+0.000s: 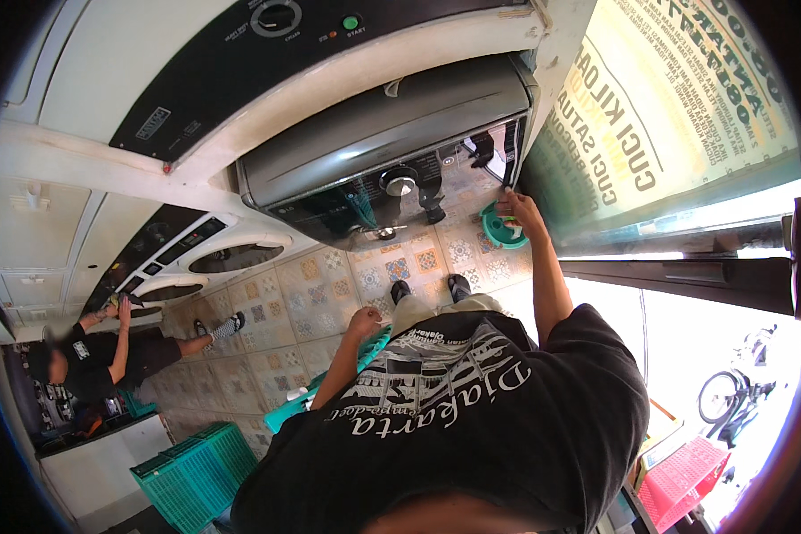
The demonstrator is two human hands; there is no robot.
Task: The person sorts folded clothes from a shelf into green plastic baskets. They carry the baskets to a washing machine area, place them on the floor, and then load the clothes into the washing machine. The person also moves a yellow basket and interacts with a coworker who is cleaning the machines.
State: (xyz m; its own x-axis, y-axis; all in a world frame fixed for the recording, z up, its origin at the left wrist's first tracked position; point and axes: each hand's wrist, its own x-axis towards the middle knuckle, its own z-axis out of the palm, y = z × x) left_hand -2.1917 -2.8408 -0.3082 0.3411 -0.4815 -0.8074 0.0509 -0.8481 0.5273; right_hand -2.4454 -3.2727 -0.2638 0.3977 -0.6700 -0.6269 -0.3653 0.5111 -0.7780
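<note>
Before me stands a dark grey LG front-loading washing machine (387, 133) with a glossy black panel and a silver dial (399, 181). My right hand (524, 212) reaches out near the machine's right corner, fingers bent, above a round green plastic basin (502, 235) on the floor. Something small and white shows under those fingers; whether they grip it is unclear. My left hand (366, 323) hangs low by my left thigh, fingers curled, beside a green plastic basket (372, 348). A pale bit shows at its fingertips, too small to identify.
Above the washer sits a Maytag machine (240, 80) with a green start button. Leftward, a person (90, 357) in black reaches to another machine's panel (147, 247). Green crates (197, 470) stand behind at left. A lettered window (647, 113) and door frame (681, 280) bound the right.
</note>
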